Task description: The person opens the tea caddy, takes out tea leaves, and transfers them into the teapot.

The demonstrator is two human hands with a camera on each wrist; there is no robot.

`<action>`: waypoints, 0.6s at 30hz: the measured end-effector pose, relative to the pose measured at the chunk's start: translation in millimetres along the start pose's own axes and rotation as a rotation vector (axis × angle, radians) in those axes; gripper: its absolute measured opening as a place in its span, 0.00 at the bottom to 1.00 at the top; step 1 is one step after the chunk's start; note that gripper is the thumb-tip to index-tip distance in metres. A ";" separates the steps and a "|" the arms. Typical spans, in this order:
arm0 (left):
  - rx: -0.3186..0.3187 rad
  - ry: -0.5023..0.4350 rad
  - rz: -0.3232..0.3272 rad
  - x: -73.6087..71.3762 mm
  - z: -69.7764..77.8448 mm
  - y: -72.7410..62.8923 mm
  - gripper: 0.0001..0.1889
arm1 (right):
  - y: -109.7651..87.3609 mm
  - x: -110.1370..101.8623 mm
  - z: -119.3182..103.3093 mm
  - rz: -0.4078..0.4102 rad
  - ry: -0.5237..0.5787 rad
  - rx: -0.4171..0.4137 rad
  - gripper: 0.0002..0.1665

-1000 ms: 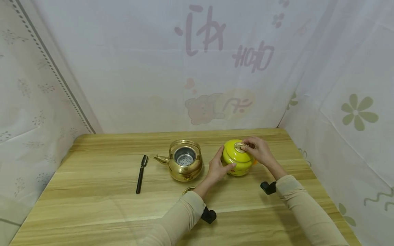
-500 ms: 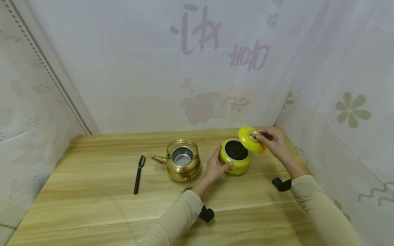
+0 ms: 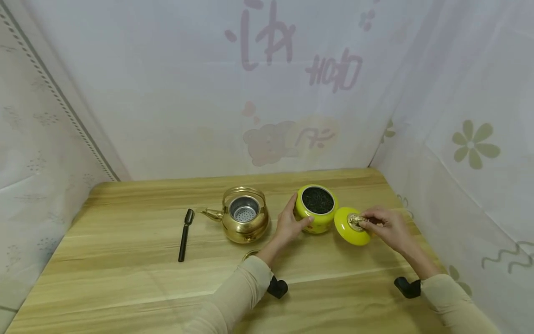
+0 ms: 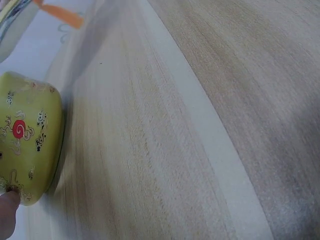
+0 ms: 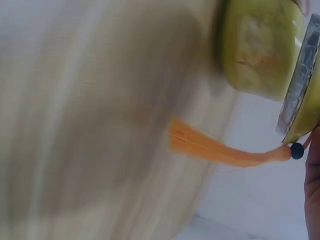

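A yellow tea jar (image 3: 320, 224) stands uncovered on the table, with dark tea leaves (image 3: 318, 200) inside. My left hand (image 3: 289, 227) grips it from the left, thumb at the front; in the left wrist view the thumb (image 4: 7, 212) touches the patterned jar wall (image 4: 30, 145). Just right of the jar, my right hand (image 3: 388, 227) pinches the gold knob of the yellow lid (image 3: 348, 232), which is tilted above the table. An orange tassel (image 5: 225, 152) hangs from the lid in the right wrist view.
Left of the jar sits a gold teapot (image 3: 246, 232) with a steel strainer (image 3: 244, 213) in its opening. A dark tea scoop (image 3: 184, 239) lies farther left. My left forearm partly covers a gold ring-shaped edge (image 3: 251, 253). Cloth walls (image 3: 187, 116) enclose the wooden table (image 3: 125, 250).
My right hand has lifted the lid off the tea jar, then brought it right and toward me. The tea leaves have come into view. My left hand still grips the jar.
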State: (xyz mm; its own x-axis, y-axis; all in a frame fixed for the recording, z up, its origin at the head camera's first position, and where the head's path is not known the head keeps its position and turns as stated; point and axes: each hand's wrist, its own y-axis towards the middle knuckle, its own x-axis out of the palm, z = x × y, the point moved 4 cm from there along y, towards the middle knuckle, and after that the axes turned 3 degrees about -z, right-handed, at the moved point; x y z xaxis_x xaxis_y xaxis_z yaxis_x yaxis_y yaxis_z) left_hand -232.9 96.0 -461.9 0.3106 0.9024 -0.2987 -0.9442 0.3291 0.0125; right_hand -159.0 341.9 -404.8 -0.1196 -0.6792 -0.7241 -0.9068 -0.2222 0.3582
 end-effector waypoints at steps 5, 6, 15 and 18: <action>0.007 -0.005 0.011 -2.7 2.1 0.1 0.44 | -13.4 14.7 -1.0 -0.063 -0.010 -0.098 0.14; 0.007 -0.009 0.011 -3.1 2.4 -0.1 0.44 | -15.3 18.5 -0.5 -0.081 -0.007 -0.115 0.14; -0.017 -0.006 -0.017 0.1 -0.3 0.8 0.44 | -26.8 45.8 3.1 -0.212 0.007 -0.122 0.11; -0.015 -0.012 -0.016 0.8 -1.7 1.8 0.44 | -28.6 51.6 3.1 -0.267 0.015 -0.098 0.09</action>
State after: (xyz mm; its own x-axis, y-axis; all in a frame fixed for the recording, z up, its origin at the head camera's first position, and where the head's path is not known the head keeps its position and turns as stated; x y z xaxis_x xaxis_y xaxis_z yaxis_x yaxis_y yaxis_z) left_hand -234.5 96.8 -463.7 0.3265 0.9004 -0.2874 -0.9407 0.3391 -0.0060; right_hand -140.5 315.3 -454.2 0.1248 -0.5978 -0.7919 -0.8619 -0.4607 0.2119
